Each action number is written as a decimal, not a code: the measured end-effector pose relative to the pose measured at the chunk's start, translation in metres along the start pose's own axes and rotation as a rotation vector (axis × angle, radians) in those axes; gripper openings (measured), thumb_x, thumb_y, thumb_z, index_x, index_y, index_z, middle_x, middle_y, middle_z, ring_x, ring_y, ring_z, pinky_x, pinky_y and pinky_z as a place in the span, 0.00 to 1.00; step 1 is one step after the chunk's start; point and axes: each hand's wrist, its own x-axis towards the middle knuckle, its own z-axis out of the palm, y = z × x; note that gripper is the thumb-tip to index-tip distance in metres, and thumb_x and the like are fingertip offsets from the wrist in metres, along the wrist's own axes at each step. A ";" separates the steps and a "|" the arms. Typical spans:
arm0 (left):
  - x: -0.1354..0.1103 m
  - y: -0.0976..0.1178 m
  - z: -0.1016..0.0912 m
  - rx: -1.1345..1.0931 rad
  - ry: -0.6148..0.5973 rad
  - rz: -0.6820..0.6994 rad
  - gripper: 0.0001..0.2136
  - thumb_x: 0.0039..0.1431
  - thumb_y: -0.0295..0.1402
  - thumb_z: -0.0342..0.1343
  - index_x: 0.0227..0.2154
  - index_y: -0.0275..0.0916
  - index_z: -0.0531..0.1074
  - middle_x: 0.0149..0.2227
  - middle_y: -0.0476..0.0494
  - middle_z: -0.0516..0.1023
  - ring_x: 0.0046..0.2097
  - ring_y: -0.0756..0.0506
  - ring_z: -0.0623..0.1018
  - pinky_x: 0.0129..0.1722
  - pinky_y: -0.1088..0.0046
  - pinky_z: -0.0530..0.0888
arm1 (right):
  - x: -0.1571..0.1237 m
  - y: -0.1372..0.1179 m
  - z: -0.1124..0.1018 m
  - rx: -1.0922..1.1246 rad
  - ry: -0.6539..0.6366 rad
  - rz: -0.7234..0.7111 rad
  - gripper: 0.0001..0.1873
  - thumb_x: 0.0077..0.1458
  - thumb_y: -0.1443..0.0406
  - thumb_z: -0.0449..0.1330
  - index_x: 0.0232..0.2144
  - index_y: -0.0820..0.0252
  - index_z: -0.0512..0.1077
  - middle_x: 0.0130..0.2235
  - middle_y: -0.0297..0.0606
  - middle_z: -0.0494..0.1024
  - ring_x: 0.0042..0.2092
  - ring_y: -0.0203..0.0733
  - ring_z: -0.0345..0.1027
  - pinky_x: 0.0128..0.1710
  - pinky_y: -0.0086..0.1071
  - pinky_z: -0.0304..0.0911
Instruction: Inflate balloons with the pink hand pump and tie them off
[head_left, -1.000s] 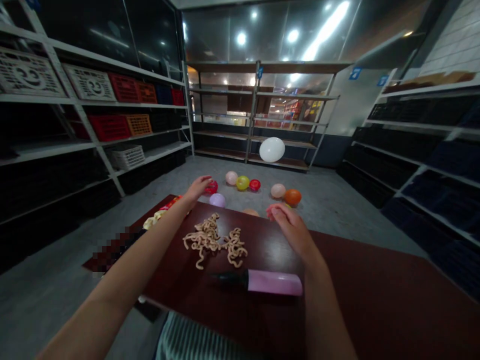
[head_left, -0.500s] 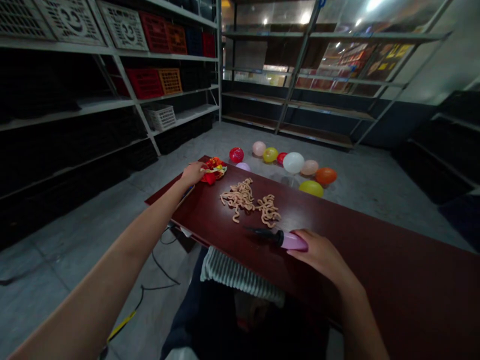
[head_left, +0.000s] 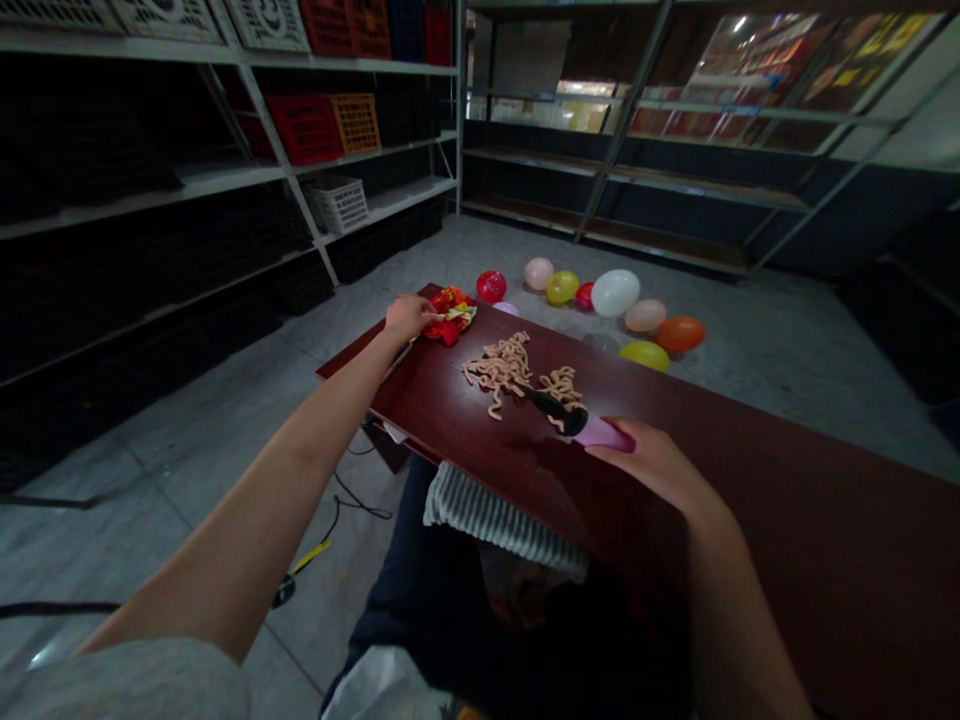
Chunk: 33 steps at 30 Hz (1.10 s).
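My right hand [head_left: 645, 455] is wrapped round a pink hand balloon pump [head_left: 604, 433], its black nozzle pointing left over the table [head_left: 675, 500]. Below that nozzle lie two tangled heaps of beige, curly, limp strands, a larger heap [head_left: 501, 362] and a smaller heap [head_left: 561, 385]. At the table's far left end, my left hand [head_left: 410, 315] has its fingers drawn together at the edge of a crumpled red, yellow and white heap [head_left: 452, 318], perhaps limp balloons or their packet. What its fingertips pinch is too small to tell.
Several inflated balloons, among them a white balloon [head_left: 615, 293] and an orange balloon [head_left: 680, 334], lie on the floor beyond the table. Racks with crates [head_left: 304, 128] line the left, and a metal shelf [head_left: 540, 160] stands behind. A dark cable [head_left: 337, 500] runs across the floor at left.
The pump in my right hand has risen and moved forward, its nozzle now over the beige heaps. My left hand stays at the colourful heap. The whole view has tilted down and shifted left.
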 end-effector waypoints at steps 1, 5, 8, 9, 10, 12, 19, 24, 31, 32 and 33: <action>-0.001 0.002 -0.003 -0.022 0.025 0.022 0.13 0.58 0.42 0.65 0.39 0.37 0.83 0.44 0.36 0.80 0.49 0.37 0.75 0.50 0.65 0.68 | 0.007 0.002 0.001 0.056 -0.030 0.012 0.21 0.51 0.53 0.65 0.44 0.58 0.80 0.41 0.44 0.84 0.38 0.49 0.77 0.38 0.35 0.68; -0.002 0.019 -0.017 -0.209 0.122 0.037 0.11 0.64 0.39 0.58 0.38 0.37 0.82 0.39 0.40 0.81 0.41 0.42 0.76 0.42 0.69 0.68 | 0.034 0.007 0.010 0.400 -0.165 0.063 0.27 0.51 0.47 0.65 0.44 0.61 0.78 0.37 0.44 0.84 0.35 0.48 0.77 0.32 0.35 0.68; -0.002 0.039 -0.024 -0.423 0.218 0.031 0.11 0.66 0.36 0.55 0.39 0.36 0.79 0.36 0.42 0.80 0.38 0.45 0.76 0.37 0.72 0.68 | 0.044 0.010 0.020 0.702 -0.227 0.117 0.27 0.50 0.46 0.67 0.43 0.58 0.77 0.38 0.43 0.84 0.32 0.45 0.77 0.31 0.35 0.70; -0.002 0.047 -0.024 -0.528 0.244 0.020 0.10 0.67 0.35 0.54 0.39 0.36 0.78 0.35 0.43 0.79 0.37 0.45 0.76 0.36 0.73 0.68 | 0.046 0.012 0.025 0.795 -0.233 0.118 0.26 0.49 0.46 0.67 0.42 0.58 0.77 0.38 0.44 0.84 0.32 0.45 0.77 0.32 0.35 0.71; -0.003 0.056 -0.024 -0.653 0.264 0.004 0.09 0.67 0.35 0.54 0.39 0.36 0.77 0.34 0.44 0.78 0.35 0.46 0.75 0.34 0.74 0.68 | 0.047 0.015 0.029 0.885 -0.231 0.112 0.25 0.49 0.45 0.67 0.41 0.58 0.77 0.38 0.43 0.84 0.32 0.44 0.77 0.32 0.35 0.72; -0.008 0.075 -0.018 -0.893 0.277 -0.044 0.07 0.67 0.34 0.53 0.39 0.37 0.74 0.32 0.46 0.76 0.32 0.48 0.74 0.32 0.75 0.68 | 0.047 0.021 0.038 1.065 -0.236 0.082 0.25 0.50 0.44 0.66 0.39 0.58 0.78 0.36 0.43 0.83 0.30 0.42 0.75 0.31 0.34 0.72; -0.058 0.153 0.045 -1.441 -0.202 -0.052 0.12 0.58 0.39 0.64 0.39 0.38 0.71 0.30 0.48 0.75 0.28 0.50 0.74 0.31 0.75 0.69 | 0.036 0.027 0.041 1.434 -0.239 0.062 0.27 0.57 0.45 0.62 0.48 0.59 0.77 0.43 0.43 0.84 0.32 0.39 0.76 0.26 0.29 0.72; -0.090 0.202 0.093 -1.187 -0.570 0.163 0.15 0.52 0.37 0.69 0.39 0.35 0.76 0.33 0.46 0.77 0.32 0.49 0.75 0.32 0.74 0.68 | 0.041 0.030 0.036 1.625 -0.019 0.049 0.24 0.57 0.48 0.63 0.48 0.56 0.77 0.54 0.40 0.81 0.37 0.41 0.79 0.23 0.28 0.73; -0.096 0.210 0.123 -0.961 -0.587 0.363 0.15 0.53 0.37 0.67 0.38 0.37 0.71 0.32 0.50 0.75 0.34 0.49 0.74 0.33 0.74 0.68 | 0.049 0.036 0.038 1.705 0.070 0.103 0.25 0.61 0.49 0.60 0.54 0.57 0.73 0.47 0.41 0.84 0.34 0.40 0.80 0.24 0.30 0.75; -0.097 0.207 0.122 -0.929 -0.560 0.396 0.14 0.54 0.38 0.66 0.38 0.38 0.71 0.34 0.49 0.76 0.36 0.48 0.75 0.36 0.73 0.69 | 0.049 0.035 0.039 1.705 0.065 0.102 0.25 0.62 0.50 0.59 0.55 0.57 0.72 0.48 0.41 0.83 0.35 0.40 0.80 0.25 0.29 0.75; -0.098 0.205 0.121 -0.916 -0.540 0.423 0.13 0.54 0.38 0.66 0.38 0.37 0.72 0.36 0.47 0.77 0.38 0.47 0.76 0.39 0.72 0.70 | 0.049 0.033 0.040 1.701 0.064 0.113 0.25 0.62 0.50 0.59 0.55 0.57 0.72 0.48 0.41 0.83 0.35 0.40 0.80 0.25 0.29 0.76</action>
